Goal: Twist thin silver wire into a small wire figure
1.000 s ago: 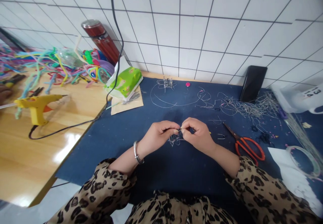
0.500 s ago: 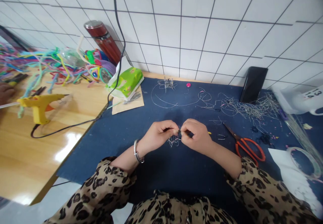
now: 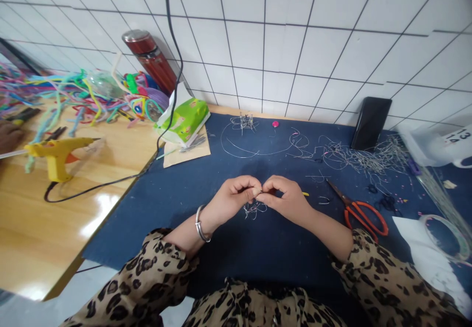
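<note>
Silver wire point(image 3: 254, 211), bent into a small tangle, sits just under the meeting fingertips, towards the person's body, nearer the left hand point(image 3: 233, 197) than the right hand point(image 3: 289, 201). Both pinch narrowly at a tiny dark bit point(image 3: 261, 192); I can't make out any long axis to the tangle.

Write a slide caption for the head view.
Left hand and right hand meet near bent silvery wire, over a blue mat with orange-handled scissors.
</note>
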A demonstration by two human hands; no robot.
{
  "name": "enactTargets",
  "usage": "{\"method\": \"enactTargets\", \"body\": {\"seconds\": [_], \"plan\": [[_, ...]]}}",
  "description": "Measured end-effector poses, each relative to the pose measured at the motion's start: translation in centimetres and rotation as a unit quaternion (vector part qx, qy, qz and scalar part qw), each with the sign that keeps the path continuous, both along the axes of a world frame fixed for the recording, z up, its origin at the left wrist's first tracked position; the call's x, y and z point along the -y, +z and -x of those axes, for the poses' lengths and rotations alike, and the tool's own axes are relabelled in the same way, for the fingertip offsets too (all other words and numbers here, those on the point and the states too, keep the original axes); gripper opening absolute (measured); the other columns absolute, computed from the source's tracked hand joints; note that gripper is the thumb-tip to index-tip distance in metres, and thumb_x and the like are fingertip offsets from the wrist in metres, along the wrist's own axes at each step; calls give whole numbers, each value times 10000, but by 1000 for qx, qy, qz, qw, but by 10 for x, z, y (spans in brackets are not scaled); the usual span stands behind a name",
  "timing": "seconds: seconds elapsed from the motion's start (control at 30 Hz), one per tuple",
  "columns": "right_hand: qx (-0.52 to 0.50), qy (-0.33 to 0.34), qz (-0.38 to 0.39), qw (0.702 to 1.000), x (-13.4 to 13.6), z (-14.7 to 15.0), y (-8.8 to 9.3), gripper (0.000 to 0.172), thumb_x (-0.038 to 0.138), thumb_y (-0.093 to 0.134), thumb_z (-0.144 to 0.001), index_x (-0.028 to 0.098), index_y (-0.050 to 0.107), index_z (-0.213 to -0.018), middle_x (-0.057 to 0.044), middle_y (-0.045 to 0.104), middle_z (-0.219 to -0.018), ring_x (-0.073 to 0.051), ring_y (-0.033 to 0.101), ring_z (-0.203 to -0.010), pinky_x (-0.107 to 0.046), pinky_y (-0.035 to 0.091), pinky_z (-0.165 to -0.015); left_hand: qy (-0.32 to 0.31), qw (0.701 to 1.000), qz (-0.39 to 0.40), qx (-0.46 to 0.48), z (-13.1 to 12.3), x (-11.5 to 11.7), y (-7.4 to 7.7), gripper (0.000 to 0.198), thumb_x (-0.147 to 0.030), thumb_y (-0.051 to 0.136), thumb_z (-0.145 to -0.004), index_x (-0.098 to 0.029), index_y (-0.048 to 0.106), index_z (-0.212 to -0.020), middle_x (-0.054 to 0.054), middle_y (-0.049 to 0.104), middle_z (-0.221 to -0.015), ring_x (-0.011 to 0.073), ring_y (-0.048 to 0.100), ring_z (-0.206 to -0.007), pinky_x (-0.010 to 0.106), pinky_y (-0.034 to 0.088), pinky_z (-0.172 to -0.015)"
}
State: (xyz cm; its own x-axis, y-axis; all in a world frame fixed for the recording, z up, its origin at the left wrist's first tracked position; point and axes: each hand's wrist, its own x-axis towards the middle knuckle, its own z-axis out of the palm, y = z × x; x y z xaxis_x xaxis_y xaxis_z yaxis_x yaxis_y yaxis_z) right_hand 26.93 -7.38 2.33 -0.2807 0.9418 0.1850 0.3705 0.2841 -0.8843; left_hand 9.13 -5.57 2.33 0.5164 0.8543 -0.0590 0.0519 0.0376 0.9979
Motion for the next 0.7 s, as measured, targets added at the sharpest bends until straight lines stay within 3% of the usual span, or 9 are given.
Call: {"method": "enactTargets", "body": {"seconds": [0.13, 0.33, 0.53, 0.7], "plan": [[-56, 25, 40, 997, -1, -1, -1, 171, 253, 652, -764, 170, 558, -647, 21, 531, -652, -93, 477, -616, -230, 374, -599, -11, 999, 21, 48, -1, 0, -3, 135, -253, 575, -823, -130, 593, -770, -6, 515, -667, 83, 467, -608, 219, 388, -596], [-76, 52, 36, 995, -2, -3, 1, 171, 247, 620, -788, 164, 557, -653, 19, 539, -651, -90, 479, -606, -230, 374, -592, -4, 994, 49, 99, -4, 4, -2, 117, -238, 589, -813, -131, 583, -764, -5, 521, -669, 86, 488, -603, 226, 404, -596], [-50, 8, 5, 999, 1, 0, 2, 152, 153, 583, -769, 170, 523, -631, 22, 531, -660, -90, 480, -611, -228, 385, -602, 47, 996, 37, 69, -4, 3, 1, 107, -240, 585, -810, -137, 588, -781, 1, 546, -669, 91, 473, -611, 214, 389, -584], [-26, -28, -31, 999, -1, 1, 0, 130, 179, 558, -800, 178, 541, -671, 4, 555, -705, -105, 509, -658, -235, 408, -632, 64, 996, 37, 45, -6, 3, 2, 135, -270, 563, -819, -141, 571, -780, 4, 554, -679, 89, 458, -592, 212, 384, -566]]}}
